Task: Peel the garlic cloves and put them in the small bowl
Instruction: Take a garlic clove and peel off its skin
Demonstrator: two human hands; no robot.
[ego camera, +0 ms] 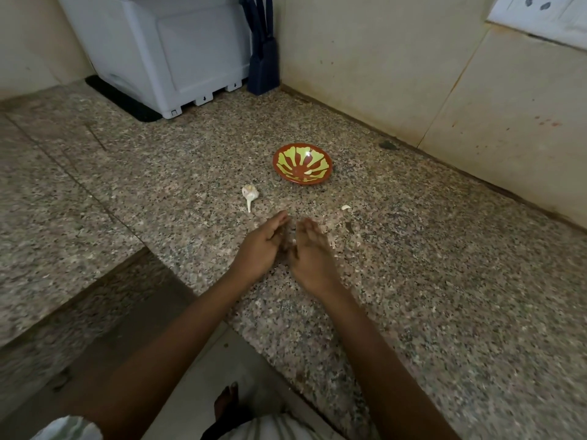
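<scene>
One pale peeled clove lies in the small red-and-yellow glazed bowl, the white papery garlic bulb waits near it, and whether my close-set left hand and right hand pinch another I cannot tell.

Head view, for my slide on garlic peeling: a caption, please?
Left hand and right hand close together over the counter; garlic bulb and bowl lie beyond.

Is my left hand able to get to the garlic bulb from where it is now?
Probably yes: the garlic bulb lies on the counter just beyond the left hand, with nothing between them.
</scene>
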